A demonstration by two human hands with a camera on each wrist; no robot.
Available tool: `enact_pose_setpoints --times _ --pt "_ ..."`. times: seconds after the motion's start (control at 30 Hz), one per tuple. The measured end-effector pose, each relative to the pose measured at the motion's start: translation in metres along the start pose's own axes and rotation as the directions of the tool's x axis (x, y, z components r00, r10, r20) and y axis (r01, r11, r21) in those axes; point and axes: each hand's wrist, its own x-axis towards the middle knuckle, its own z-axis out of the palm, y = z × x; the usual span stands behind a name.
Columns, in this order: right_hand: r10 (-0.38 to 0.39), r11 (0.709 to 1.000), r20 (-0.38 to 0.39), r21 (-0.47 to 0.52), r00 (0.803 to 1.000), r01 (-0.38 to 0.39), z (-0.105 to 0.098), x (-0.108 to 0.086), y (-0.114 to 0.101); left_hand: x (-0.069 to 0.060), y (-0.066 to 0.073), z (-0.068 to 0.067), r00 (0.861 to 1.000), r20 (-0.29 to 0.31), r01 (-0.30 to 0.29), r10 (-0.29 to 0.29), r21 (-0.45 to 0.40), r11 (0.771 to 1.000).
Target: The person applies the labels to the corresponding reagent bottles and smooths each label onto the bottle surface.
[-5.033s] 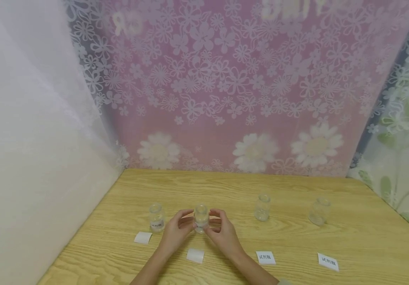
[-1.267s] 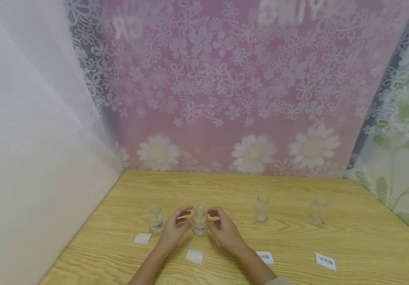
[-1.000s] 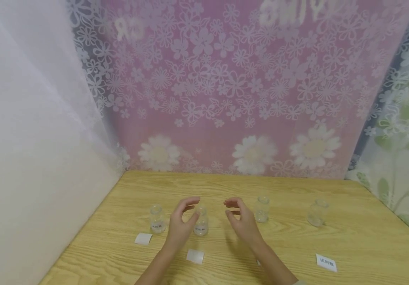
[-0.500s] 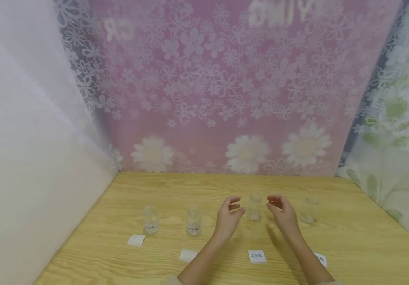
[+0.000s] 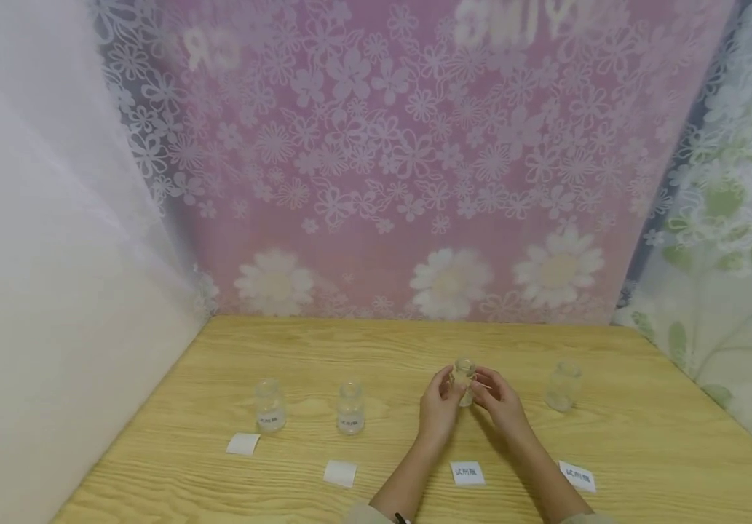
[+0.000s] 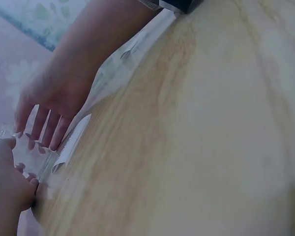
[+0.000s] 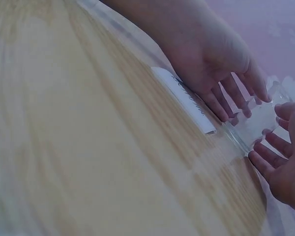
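Note:
In the head view, my left hand [image 5: 437, 415] and right hand [image 5: 507, 411] hold a small clear glass bottle [image 5: 464, 367] from both sides, fingers curled round its body and thumbs at the front. It is upright, its open mouth showing above the hands. Both wrist views show fingertips on the glass bottle [image 7: 258, 120], its base at or very near the wooden table. Just in front of it lies a white label [image 5: 467, 473] with dark printed characters. To the left stand two glass bottles, one [image 5: 271, 407] and another [image 5: 351, 411], each with a printed label on its front.
A further plain glass bottle [image 5: 564, 387] stands to the right, with a printed label [image 5: 576, 476] in front of it. Two blank white pieces, one [image 5: 243, 444] and another [image 5: 340, 473], lie at the left. A pink flowered curtain [image 5: 376, 182] closes off the table's [image 5: 310, 349] back.
Both hands have let go of the second labelled bottle, moved right together, and closed round the third bottle. The head view has shifted slightly.

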Motion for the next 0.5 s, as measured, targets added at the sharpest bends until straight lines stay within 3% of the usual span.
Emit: enact_pose_setpoints --times 0.13,0.37,0.5 --pt "-0.022 1.000 -0.019 -0.001 1.000 0.022 0.002 -0.001 0.003 -0.001 -0.003 -0.001 1.000 -0.001 -0.025 0.025 0.017 1.000" --pt "-0.074 0.997 -0.019 -0.016 0.997 0.074 0.005 -0.005 0.005 -0.006 -0.002 -0.004 1.000 -0.008 -0.005 0.005 0.015 1.000" --pt "-0.072 0.997 -0.019 -0.015 0.997 0.072 0.008 -0.010 0.002 -0.011 -0.001 -0.006 1.000 -0.008 -0.023 0.023 0.020 1.000"
